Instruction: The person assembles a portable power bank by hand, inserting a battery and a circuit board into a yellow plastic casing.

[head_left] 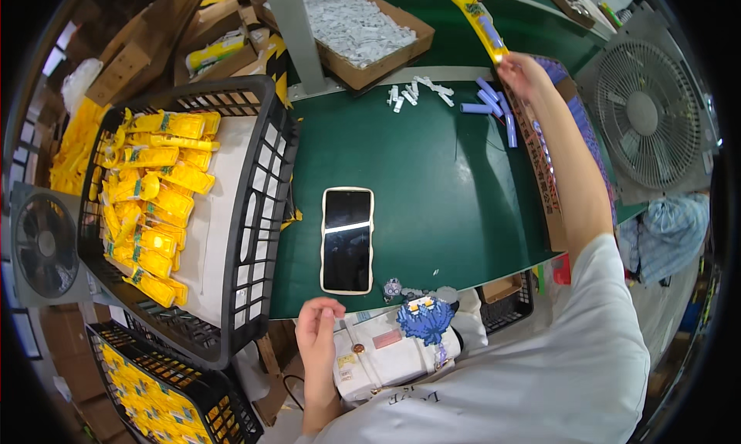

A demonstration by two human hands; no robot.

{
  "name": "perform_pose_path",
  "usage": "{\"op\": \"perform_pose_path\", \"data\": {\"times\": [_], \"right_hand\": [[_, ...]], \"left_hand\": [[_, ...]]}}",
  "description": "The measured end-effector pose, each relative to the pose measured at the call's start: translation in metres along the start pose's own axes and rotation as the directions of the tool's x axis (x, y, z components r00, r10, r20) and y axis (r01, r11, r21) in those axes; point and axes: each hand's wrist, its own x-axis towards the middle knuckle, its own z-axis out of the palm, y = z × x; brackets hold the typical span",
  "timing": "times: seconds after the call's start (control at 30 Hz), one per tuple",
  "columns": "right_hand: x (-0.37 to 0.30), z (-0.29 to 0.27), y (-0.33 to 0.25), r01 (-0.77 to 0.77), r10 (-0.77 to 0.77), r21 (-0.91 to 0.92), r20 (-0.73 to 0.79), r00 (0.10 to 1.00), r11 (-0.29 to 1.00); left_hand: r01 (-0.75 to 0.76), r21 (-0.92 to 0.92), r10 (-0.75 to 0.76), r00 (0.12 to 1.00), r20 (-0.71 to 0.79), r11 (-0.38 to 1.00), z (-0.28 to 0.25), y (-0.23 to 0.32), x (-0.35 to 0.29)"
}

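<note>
At the far right of the table, my right hand (525, 75) is closed on the lower end of a yellow plastic casing (472, 21). The casing is long and tilted, with a purple cylinder and wires showing inside it. Just below that hand lie several loose purple battery cells (489, 98), and some small white plastic parts (409, 95) are to their left. My left hand (318, 324) hovers by the table's near edge, its fingers curled in with nothing visible in them. A phone in a cream case (347, 239) lies beyond it.
A black crate (251, 205) with stacked yellow casings (158, 189) stands left; another crate (154, 382) sits lower. A box of white parts (359, 27) is at the back. A carton of purple cells (548, 189) and a fan (644, 112) flank my right arm.
</note>
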Motion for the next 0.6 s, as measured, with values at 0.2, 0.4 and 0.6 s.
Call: {"op": "perform_pose_path", "data": {"times": [0.2,0.4,0.6], "right_hand": [[0.144,0.046,0.011,0.02,-0.014,0.012,-0.389,0.921,1.0],[0.218,0.037,0.043,-0.04,0.013,-0.046,-0.484,0.875,0.998],[0.311,-0.016,0.04,-0.016,0.006,-0.02,-0.393,0.919,1.0]], "left_hand": [[-0.074,0.098,0.096,0.964,-0.246,0.992,-0.02,-0.009,-0.045],[0.076,0.115,0.013,0.778,-0.628,0.99,-0.025,-0.031,-0.105],[0.239,0.007,-0.174,0.726,-0.665,0.971,-0.038,-0.05,-0.128]]}}
